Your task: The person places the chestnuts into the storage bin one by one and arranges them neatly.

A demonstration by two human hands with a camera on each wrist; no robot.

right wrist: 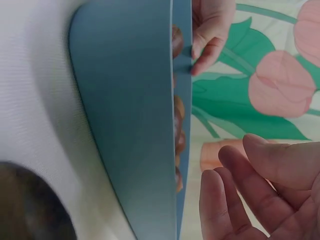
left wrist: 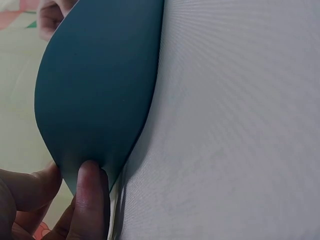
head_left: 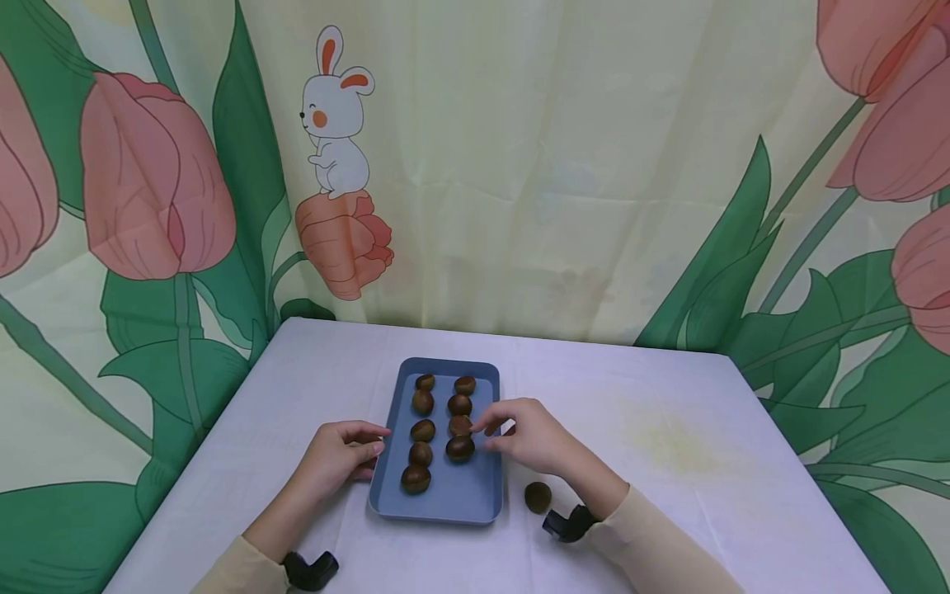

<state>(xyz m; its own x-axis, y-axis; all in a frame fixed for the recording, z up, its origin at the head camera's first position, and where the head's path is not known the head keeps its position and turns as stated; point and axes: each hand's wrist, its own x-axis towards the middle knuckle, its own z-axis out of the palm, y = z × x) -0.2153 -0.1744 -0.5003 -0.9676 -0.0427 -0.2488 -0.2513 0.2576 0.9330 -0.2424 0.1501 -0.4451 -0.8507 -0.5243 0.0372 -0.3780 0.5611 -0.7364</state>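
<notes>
A blue-grey rectangular tray (head_left: 445, 511) lies on the table with two columns of brown chestnuts (head_left: 416, 478) in it, several in each. My left hand (head_left: 337, 462) holds the tray's left rim; in the left wrist view a finger (left wrist: 89, 200) presses the outer wall. Over the tray's right edge, my right hand (head_left: 530, 433) has its fingertips beside a chestnut (head_left: 459, 426) of the right column. Seen from the right wrist, its fingers are loosely bent and apart, with nothing between them. One more chestnut (head_left: 538, 497) sits on the cloth right of the tray.
A white cloth (head_left: 631, 544) covers the table. Behind it hangs a curtain (head_left: 564, 181) printed with tulips and a rabbit. Black wrist-worn devices (head_left: 570, 525) show at both sleeves.
</notes>
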